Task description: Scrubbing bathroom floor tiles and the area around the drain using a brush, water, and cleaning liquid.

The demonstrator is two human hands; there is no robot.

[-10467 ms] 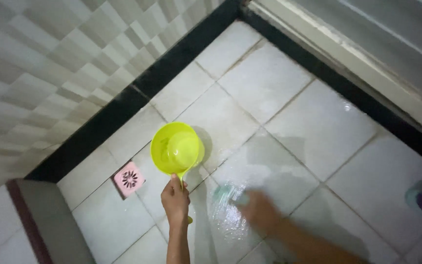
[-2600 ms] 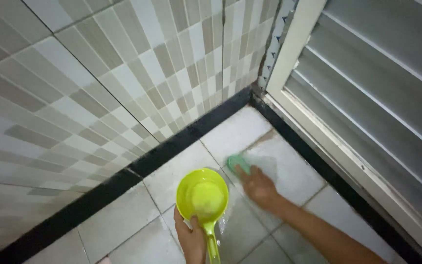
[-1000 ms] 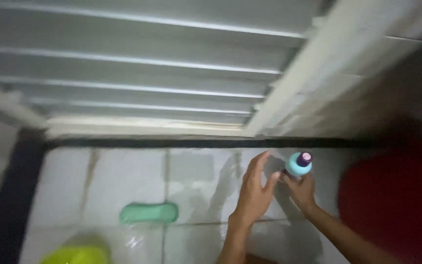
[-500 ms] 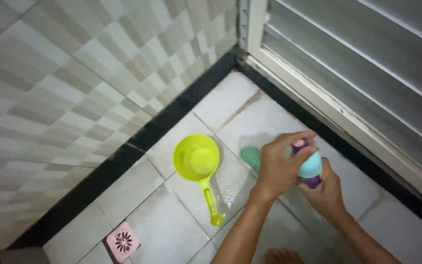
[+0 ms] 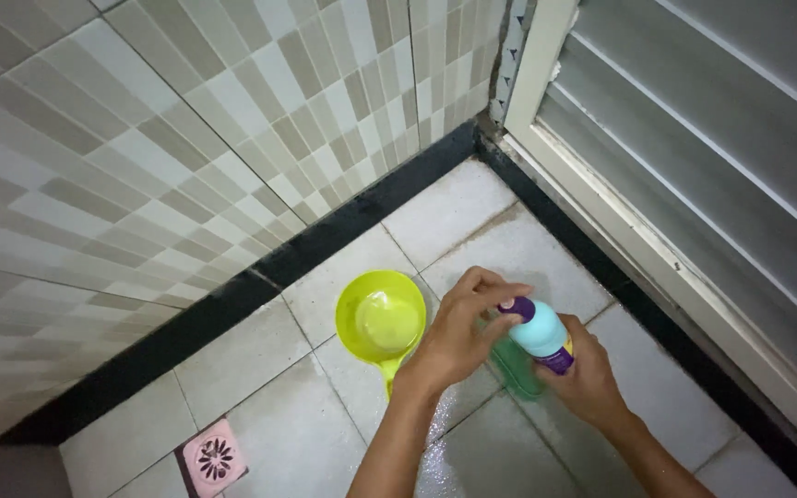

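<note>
At lower centre right, the right hand [image 5: 588, 383] grips the teal bottle [image 5: 539, 332]; the left hand [image 5: 458, 332] fingers pinch its purple cap [image 5: 516, 307]. Risk: tilted bottle spills on the wet floor tiles [image 5: 472, 221] once uncapped.

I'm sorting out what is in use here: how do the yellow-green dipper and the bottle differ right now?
The dipper lies on the floor tiles, touched by neither hand; the bottle is held up by the right hand, with the left hand at its purple cap. The dipper is yellow-green and open; the bottle is pale blue and capped. Both look plastic.
</note>
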